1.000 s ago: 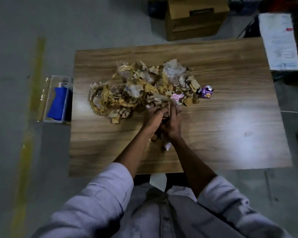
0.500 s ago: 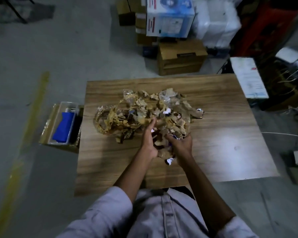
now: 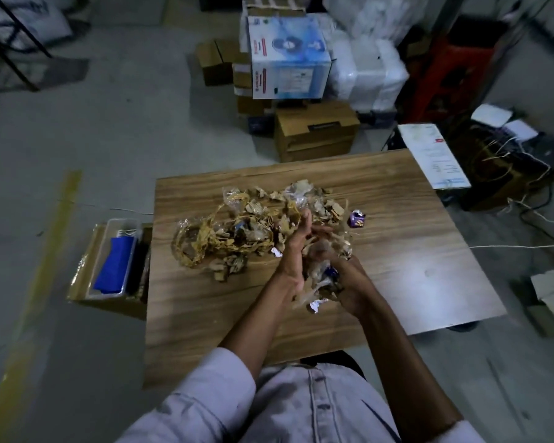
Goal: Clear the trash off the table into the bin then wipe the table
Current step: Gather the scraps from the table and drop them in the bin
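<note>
A heap of torn brown cardboard scraps and clear plastic wrap (image 3: 237, 231) lies in the middle of the wooden table (image 3: 406, 251). My left hand (image 3: 296, 251) presses its straight fingers against the left side of a handful of scraps (image 3: 322, 273) lifted from the heap's near right edge. My right hand (image 3: 352, 279) cups and grips that handful from the right. A purple wrapper (image 3: 356, 219) sits alone to the right of the heap. A white scrap (image 3: 315, 305) pokes out below my hands.
On the floor against the table's left edge stands a cardboard box (image 3: 87, 279) holding a clear tray with a blue item (image 3: 114, 263). Stacked boxes (image 3: 314, 135) stand beyond the far edge. A white sheet (image 3: 434, 155) and cables (image 3: 509, 174) are at the right.
The view has tilted up and shows more floor and boxes. My hands have closed together round a handful of scraps and raised it. The purple wrapper now lies apart from the heap.
</note>
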